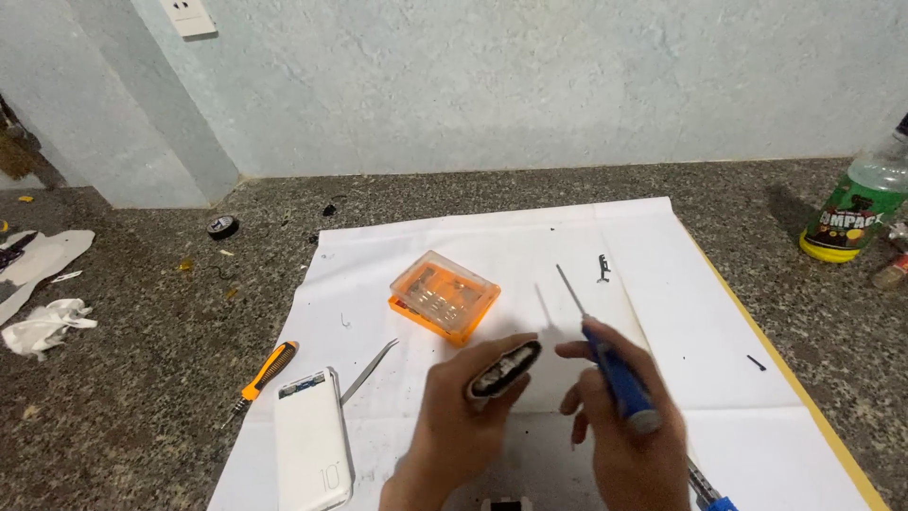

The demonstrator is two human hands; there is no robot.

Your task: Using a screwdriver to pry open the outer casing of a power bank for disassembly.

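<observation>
Right hand grips blue-handled screwdriver, shaft angled up-left, tip raised over white paper sheet | Left hand clasps small grey device end-on, just beside | Orange bit case behind.

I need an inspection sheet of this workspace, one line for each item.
Surface: white paper sheet on speckled stone floor.
Job's things: small opened device; blue-handled screwdriver.
Clutter: orange bit case, white power bank, tweezers, orange screwdriver, tape roll, green bottle, white rags.
Grippers: left hand holds the device; right hand holds the blue-handled screwdriver, tip up.
Cables: nothing seen.
Surroundings: pale wall, wall socket.
</observation>
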